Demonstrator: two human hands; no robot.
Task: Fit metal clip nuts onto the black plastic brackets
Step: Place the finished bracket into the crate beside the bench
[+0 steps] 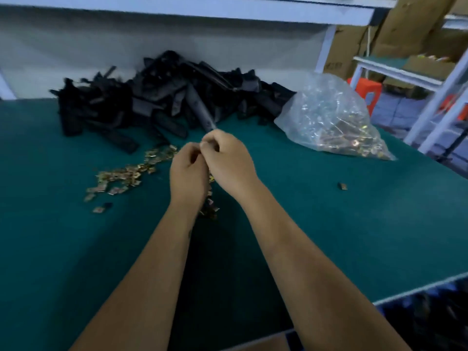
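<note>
My two hands meet above the middle of the green table (329, 224). My right hand (229, 160) is closed on the near end of a long black bracket (202, 112), which slants up toward the heap of black brackets (157, 97) at the back. My left hand (188, 173) is curled, its fingertips pinched against the right fingertips on a small piece. It seems to be a clip nut, but fingers mostly hide it. Loose brass-coloured clip nuts (126, 173) are scattered left of my hands, and a few more clip nuts (210, 211) show between my wrists.
A clear plastic bag of clip nuts (334, 120) lies at the back right. One stray clip nut (342, 186) sits alone on the right. A white shelf (202, 11) overhangs the back of the table. The table's right edge (417, 290) runs diagonally, with cardboard boxes and racks beyond.
</note>
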